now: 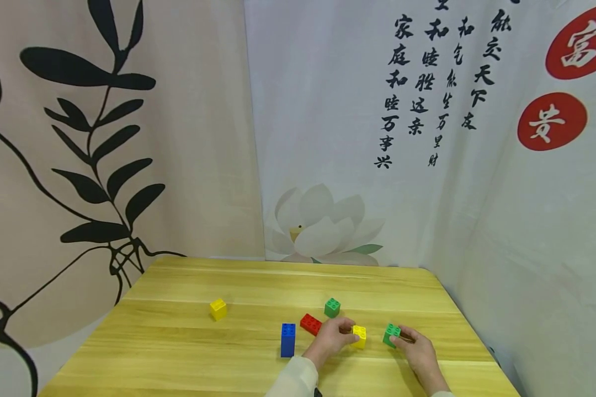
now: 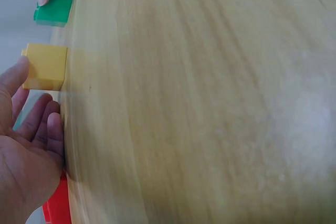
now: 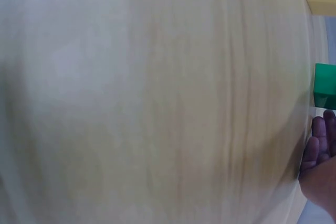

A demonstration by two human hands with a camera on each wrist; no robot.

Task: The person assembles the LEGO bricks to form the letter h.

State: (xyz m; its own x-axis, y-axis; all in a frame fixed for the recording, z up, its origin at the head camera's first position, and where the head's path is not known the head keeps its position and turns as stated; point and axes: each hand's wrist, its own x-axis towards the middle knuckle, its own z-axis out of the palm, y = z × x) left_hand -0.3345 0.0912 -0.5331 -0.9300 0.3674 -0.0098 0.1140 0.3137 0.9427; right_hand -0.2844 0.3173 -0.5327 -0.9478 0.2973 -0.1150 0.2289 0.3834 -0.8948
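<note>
Near the table's right front, my left hand (image 1: 334,337) pinches a yellow building block (image 1: 360,335) between thumb and fingers. Its thumb lies on the studded side of the block in the left wrist view, with the other fingers loosely bent. Further right, my right hand (image 1: 418,353) grips a green building block (image 1: 391,334), thumb on the near side. A gap separates these two blocks. Just beyond my left hand lies a red block (image 1: 310,324), partly covered by it. A second green block (image 1: 332,307) sits behind, and a tall blue block (image 1: 288,340) is left of my left wrist.
Another yellow block (image 1: 218,309) sits alone toward the left of the wooden table (image 1: 179,364). A printed curtain (image 1: 328,138) hangs right behind the table's back edge and along its right side.
</note>
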